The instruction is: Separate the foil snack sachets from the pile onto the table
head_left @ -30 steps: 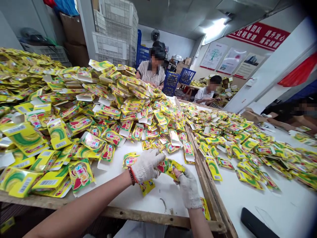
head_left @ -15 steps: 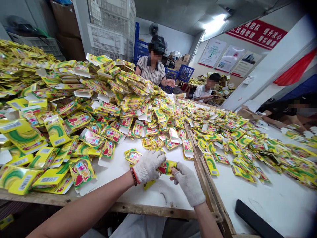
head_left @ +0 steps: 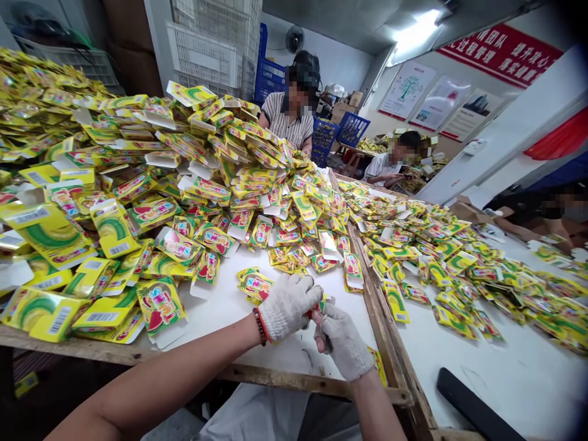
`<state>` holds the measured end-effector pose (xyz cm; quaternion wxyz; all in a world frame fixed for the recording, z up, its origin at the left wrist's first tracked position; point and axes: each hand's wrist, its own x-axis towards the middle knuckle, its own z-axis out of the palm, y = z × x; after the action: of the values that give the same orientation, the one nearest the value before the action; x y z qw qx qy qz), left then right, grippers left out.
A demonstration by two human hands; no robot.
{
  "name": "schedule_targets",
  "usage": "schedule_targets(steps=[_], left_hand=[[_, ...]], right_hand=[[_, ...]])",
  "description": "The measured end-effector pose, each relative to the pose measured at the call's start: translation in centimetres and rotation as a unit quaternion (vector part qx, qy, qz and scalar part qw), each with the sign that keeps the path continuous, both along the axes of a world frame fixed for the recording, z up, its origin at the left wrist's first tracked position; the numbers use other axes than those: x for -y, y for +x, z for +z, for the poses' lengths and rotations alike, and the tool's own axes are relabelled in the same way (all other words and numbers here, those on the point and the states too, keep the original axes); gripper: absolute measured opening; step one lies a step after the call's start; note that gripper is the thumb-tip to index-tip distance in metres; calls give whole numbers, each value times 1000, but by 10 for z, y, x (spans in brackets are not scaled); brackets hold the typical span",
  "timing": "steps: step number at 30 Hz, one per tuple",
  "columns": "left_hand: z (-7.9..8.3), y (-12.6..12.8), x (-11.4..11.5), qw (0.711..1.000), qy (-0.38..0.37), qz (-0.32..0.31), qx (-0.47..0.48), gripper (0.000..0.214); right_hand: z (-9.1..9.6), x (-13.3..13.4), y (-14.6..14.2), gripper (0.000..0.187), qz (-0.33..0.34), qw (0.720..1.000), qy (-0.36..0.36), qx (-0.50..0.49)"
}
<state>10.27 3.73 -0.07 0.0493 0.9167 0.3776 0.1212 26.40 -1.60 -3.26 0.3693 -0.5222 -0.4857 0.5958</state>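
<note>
Both my hands wear white knit gloves and meet low over the white tabletop. My left hand [head_left: 294, 306] curls palm down, with its fingertips over a small printed packet [head_left: 313, 312]. Only a bit of red and green of that packet shows between the hands. Pinching its other end is my right hand [head_left: 342, 340], thumb and fingers closed. A few yellow packets [head_left: 253, 285] lie just beyond my left hand. Beside my right wrist, another yellow packet [head_left: 378, 365] lies against the wooden strip.
A high heap of yellow printed cartons [head_left: 197, 202] covers the left and far side. A wooden divider strip [head_left: 377, 318] runs away from me, with more yellow packets [head_left: 454, 269] beyond it. A long black object [head_left: 473, 404] lies at right. One co-worker [head_left: 294, 116] sits across.
My hands have drawn closer together, so the packet between them is mostly covered. A yellow packet now shows by my right wrist. The co-worker's raised hand has dropped, and the view has shifted slightly.
</note>
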Motion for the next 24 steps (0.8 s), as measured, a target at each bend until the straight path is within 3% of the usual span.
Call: schedule_targets(steps=[2, 5, 7, 9, 11, 14, 16, 18, 20, 24], left_hand=[[1, -3, -3, 997, -42, -20, 67, 49], [4, -11, -14, 969, -172, 13, 175, 40], [8, -16, -25, 945, -265, 40, 190, 26], [12, -17, -36, 932, -307, 42, 187, 17], [18, -17, -45, 933, -294, 42, 204, 19], [27, -24, -57, 935, -246, 66, 247, 30], [31, -33, -65, 941, -191, 104, 259, 31], [30, -41, -71, 955, -129, 149, 223, 27], [23, -44, -74, 967, -95, 184, 147, 24], [2, -27, -72, 971, -95, 212, 47, 18]], right_hand=[[-1, -1, 0, 36, 0, 1000, -3, 6], [4, -5, -1, 39, -40, 999, 4, 25], [8, -12, -1, 34, -78, 991, 40, 100], [10, -21, 1, 30, -105, 971, 96, 193], [10, -31, 8, 33, -110, 959, 129, 227], [8, -44, 33, 27, -208, 965, 151, 56], [7, -50, 53, 24, -309, 929, 186, -84], [5, -56, 67, 28, -366, 892, 216, -153], [-1, -62, 67, 32, -363, 900, 207, -126], [-22, -87, 25, 36, -249, 950, 145, 118]])
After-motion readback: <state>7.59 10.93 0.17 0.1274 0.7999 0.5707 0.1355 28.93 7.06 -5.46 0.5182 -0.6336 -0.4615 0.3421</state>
